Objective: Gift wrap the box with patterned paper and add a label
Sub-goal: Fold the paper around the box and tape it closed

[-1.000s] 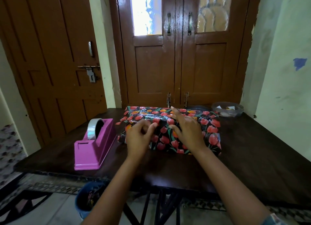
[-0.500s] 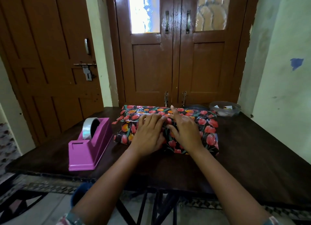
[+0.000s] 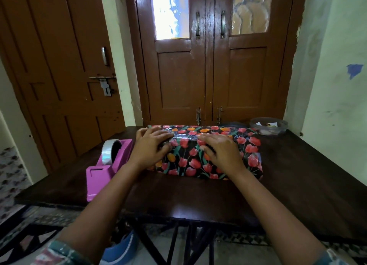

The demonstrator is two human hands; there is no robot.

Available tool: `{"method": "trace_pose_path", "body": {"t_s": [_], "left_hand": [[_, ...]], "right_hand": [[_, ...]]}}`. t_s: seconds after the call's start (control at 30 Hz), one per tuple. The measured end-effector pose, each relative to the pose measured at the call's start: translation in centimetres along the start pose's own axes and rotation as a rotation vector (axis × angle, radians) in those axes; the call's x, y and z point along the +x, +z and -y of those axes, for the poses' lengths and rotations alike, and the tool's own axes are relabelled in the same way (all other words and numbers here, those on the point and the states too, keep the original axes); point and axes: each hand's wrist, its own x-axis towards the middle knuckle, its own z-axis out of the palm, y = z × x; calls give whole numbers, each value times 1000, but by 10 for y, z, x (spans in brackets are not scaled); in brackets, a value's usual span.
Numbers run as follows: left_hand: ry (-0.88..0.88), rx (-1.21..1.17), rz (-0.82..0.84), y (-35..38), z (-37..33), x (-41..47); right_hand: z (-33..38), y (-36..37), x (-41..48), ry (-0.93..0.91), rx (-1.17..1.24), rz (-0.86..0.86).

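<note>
1. The box (image 3: 200,161), wrapped in tulip-patterned paper (image 3: 250,145), lies on the dark surface (image 3: 297,185), toward its 12 o'clock edge.
2. The left hand (image 3: 152,147) presses flat on the box's 9 o'clock end. Its grip is wide, with the fingers straight and holding nothing.
3. The right hand (image 3: 223,152) lies flat on top, its grip also wide, with the fingertips near a shiny tape strip (image 3: 184,138).
4. A pink tape dispenser (image 3: 103,175) stands at 9 o'clock of the box, and a clear bowl (image 3: 278,130) at 1 o'clock.

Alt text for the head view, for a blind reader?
A person's left hand and right hand press flat on a box wrapped in black tulip-patterned paper, by a clear tape strip along its top edge, on a dark wooden table. A pink tape dispenser sits left of it; a clear plastic bowl stands far right.
</note>
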Motion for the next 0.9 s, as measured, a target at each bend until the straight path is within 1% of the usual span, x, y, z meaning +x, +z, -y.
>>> {"method": "trace_pose_path", "body": {"t_s": [0.13, 0.2, 0.23, 0.3, 0.37, 0.43, 0.5, 0.57, 0.63, 0.7, 0.73, 0.77, 0.83, 0.9], "left_hand": [[11, -22, -8, -5, -8, -5], [10, -40, -7, -5, -13, -5], [6, -50, 4, -4, -13, -5], [-8, -65, 23, -3, -11, -3], [-15, -60, 28, -2, -10, -2], [-8, -34, 10, -1, -12, -1], [4, -16, 14, -1, -13, 0], [-17, -77, 45, -2, -12, 0], [-138, -302, 51, -5, -9, -4], [-331, -575, -16, -15, -6, -10], [-407, -637, -58, -20, -3, -15], [-450, -606, -88, -26, 2, -18], [-506, -448, -115, -38, 17, -27], [-580, -315, -73, -54, 31, -36]], "right_hand": [[-5, -18, 2, 56, 100, 188], [1, -25, 1, 122, 169, 193], [7, -26, 0, 162, 159, 181], [22, -22, -2, 200, 26, 141], [36, -12, -1, 117, -163, 42], [46, 3, 6, 41, -219, 0], [52, 17, 10, 13, -198, 47], [53, 28, 8, -8, -218, 85], [50, 33, 4, -17, -212, 61], [47, 34, 3, -16, -187, 33], [48, 36, 2, -13, -177, 28], [47, 36, 3, -16, -177, 24], [47, 39, 4, -26, -179, 18], [47, 40, 4, -32, -168, 23]]}}
